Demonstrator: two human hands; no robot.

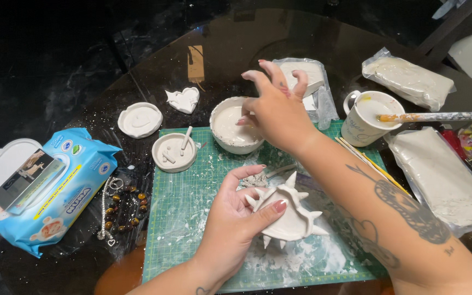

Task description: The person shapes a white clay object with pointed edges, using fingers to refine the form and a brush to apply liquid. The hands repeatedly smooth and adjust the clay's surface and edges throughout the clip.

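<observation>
Dark glass desk (236, 43) carries a green mat (181, 218). Left hand (236, 224) grips the spiked clay dish (290, 216) above it; right hand (274, 109), fingers loose, dips into the slip bowl (230, 128). Best take little slip, supporting the spikes.

Both arms are bare, without sleeves. The right hand (274, 109) has long pink nails; its forearm carries dark tattoos, one heart-shaped. The left hand (236, 224) has pink nails and a small wrist tattoo.

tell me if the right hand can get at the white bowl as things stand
Probably yes: the right hand is already over the white bowl, fingertips at its rim, nothing between them. The left hand holds the spiked clay piece, clear of that path.
</observation>
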